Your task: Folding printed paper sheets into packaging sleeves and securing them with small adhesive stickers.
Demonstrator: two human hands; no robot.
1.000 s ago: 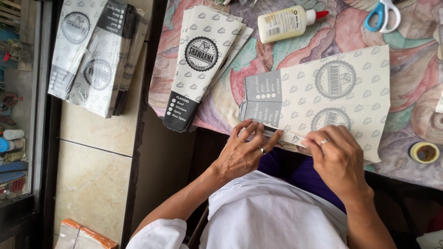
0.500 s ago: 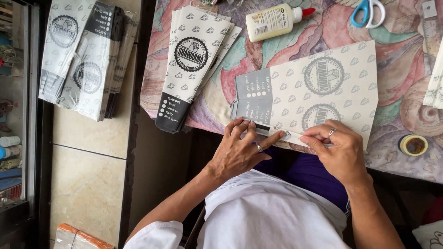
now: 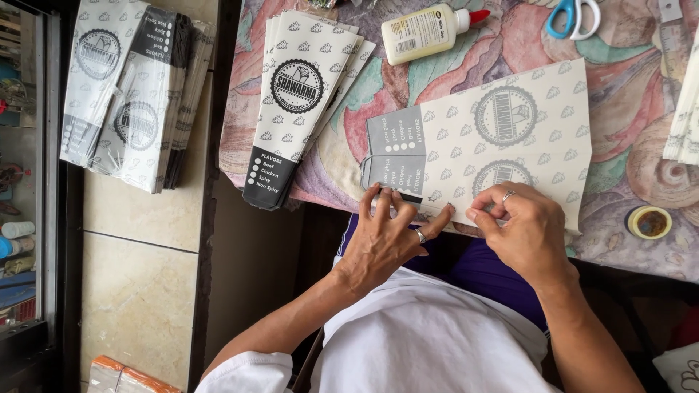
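Flat printed paper sheet (image 3: 502, 138) lying on the cloth-covered surface (image 3: 619, 109), near edge overhanging toward the body, grey panel at its left end. Left hand (image 3: 382, 236) spread, fingertips (image 3: 384, 196) pressing down on the near-left corner by the grey panel; nothing clenched, only flat pressure. Right hand (image 3: 520, 225) curled over the near edge, fingers pinching or pressing the margin, though exactly how much paper is caught between them cannot be told. Both ringed. To judge by looks: thin, light, limp across a span yet stiff enough to keep a crease; smooth and likely to slide on the cloth unless pinned; easily torn or wrinkled under a rough pull. Best taken at the edge and corners, with flat fingertips rather than a fist, one hand anchoring while the other works the margin. Further left on the surface, a fanned stack of finished bags (image 3: 298, 94), dark ends toward the near side. Beyond the sheet, a glue bottle (image 3: 426, 30) with a red cap lying on its side, and blue-handled scissors (image 3: 575, 14) near the top edge. At right, a small tape roll (image 3: 649, 222) just beside the sheet. Off the surface, on the tiled floor at left, another pile of bags (image 3: 135, 94).
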